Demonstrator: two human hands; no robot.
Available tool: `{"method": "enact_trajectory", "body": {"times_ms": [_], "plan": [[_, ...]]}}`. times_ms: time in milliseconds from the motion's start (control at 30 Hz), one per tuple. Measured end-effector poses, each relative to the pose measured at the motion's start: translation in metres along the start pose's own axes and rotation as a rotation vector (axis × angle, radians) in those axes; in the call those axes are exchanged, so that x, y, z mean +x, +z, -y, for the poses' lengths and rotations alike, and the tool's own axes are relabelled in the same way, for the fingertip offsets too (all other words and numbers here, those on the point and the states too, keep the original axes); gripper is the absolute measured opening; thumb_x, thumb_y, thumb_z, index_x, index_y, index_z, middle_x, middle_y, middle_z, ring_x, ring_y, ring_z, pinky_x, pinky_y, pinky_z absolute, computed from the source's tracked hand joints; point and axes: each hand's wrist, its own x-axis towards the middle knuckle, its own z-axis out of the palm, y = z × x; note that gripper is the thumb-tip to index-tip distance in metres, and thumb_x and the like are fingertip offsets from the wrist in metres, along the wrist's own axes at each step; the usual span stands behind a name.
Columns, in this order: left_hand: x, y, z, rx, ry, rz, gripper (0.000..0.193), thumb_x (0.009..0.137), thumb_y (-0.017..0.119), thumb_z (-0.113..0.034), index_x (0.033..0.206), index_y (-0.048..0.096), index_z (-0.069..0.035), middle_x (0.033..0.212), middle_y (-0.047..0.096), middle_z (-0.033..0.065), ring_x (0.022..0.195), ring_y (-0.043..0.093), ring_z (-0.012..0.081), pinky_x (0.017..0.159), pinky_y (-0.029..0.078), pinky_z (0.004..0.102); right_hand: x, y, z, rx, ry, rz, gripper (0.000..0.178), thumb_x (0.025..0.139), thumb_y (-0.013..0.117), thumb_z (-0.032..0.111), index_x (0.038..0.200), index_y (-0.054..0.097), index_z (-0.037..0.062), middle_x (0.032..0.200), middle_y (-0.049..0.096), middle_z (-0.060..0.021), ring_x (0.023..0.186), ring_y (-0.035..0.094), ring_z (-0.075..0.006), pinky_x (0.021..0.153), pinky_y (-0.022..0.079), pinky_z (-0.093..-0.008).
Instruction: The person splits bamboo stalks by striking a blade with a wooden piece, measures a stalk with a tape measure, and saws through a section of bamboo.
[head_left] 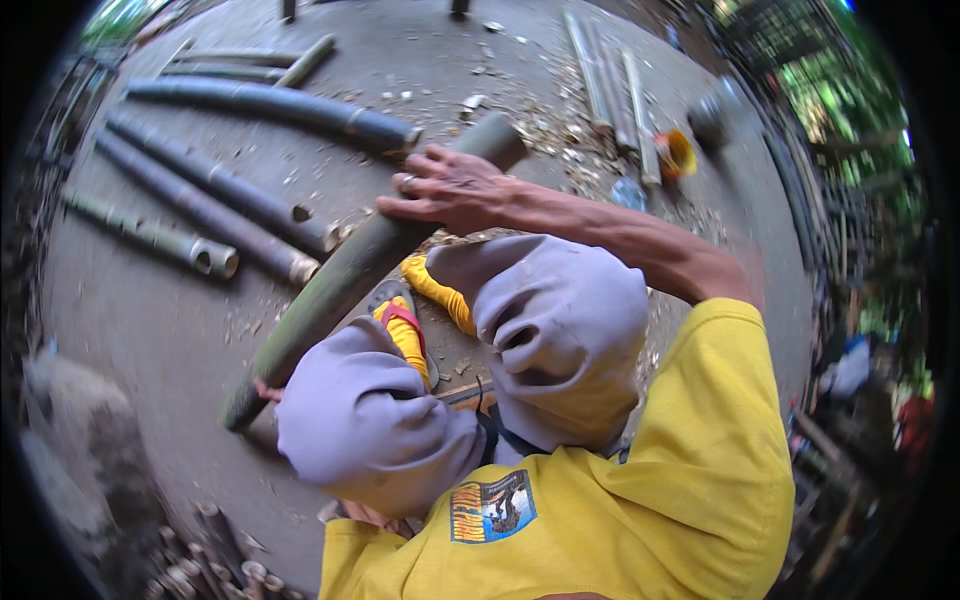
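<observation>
One thick green bamboo tube [330, 300] is directly under the fingers [400, 207] of the right hand [455, 190], close to its upper end. These fingers are a little apart from one another and bent over the round wall, holding it; one of them wears a ring [406, 183]. At the lower end, only a small part of the left hand [268, 391] shows beyond the covered left knee [370, 410], so I cannot tell how its fingers are placed.

Just below the right fingers is a foot in a yellow sock [403, 340]. Up and to the right of them, pale chips [560, 130] are scattered on the floor. To their left lie several bamboo poles [210, 178]; at least two show an opening near the end. From this I judge that some cutting is already done on those poles, while the held tube shows no opening on its visible side. How much is left, I cannot tell.

Farther from the fingers, toward the wearer's body, the yellow shirt [700, 450] carries a printed picture [493, 505] with lettering. Well to the right of the fingers, an orange-yellow container [677, 155] shows no readable label.
</observation>
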Motion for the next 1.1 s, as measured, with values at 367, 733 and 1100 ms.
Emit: {"method": "enact_trajectory", "body": {"times_ms": [367, 733, 1100], "plan": [[-0.05, 0.182, -0.089, 0.388, 0.699, 0.347, 0.07, 0.061, 0.068, -0.052, 0.109, 0.056, -0.003, 0.105, 0.06, 0.0162, 0.096, 0.059, 0.0327, 0.087, 0.046, 0.0486, -0.187, 0.071, 0.045, 0.435, 1.011, -0.443, 0.062, 0.075, 0.07, 0.035, 0.127, 0.048, 0.0099, 0.109, 0.059, -0.0164, 0.109, 0.053, -0.0319, 0.091, 0.043, -0.0456], [-0.006, 0.414, 0.023, 1.148, 0.781, 0.865, 0.084, 0.063, 0.068, -0.048, 0.128, 0.043, 0.0, 0.12, 0.052, 0.0236, 0.105, 0.056, 0.0345, 0.091, 0.046, 0.0498, -0.281, 0.208, 0.137, 0.717, 1.965, -0.085, 0.06, 0.074, 0.071, 0.035, 0.117, 0.041, 0.0054, 0.116, 0.049, -0.0218, 0.109, 0.048, -0.0405, 0.082, 0.046, -0.0517], [0.017, 0.418, 0.379, 1.811, 0.017, 1.639, 0.069, 0.056, 0.079, -0.011, 0.119, 0.05, -0.002, 0.105, 0.059, 0.0065, 0.096, 0.057, 0.0175, 0.086, 0.047, 0.031, -0.312, 0.237, 0.114, 0.342, 1.979, -0.314, 0.048, 0.071, 0.069, 0.029, 0.102, 0.049, -0.0017, 0.096, 0.056, -0.0213, 0.09, 0.059, -0.0354, 0.075, 0.051, -0.0433]]}}
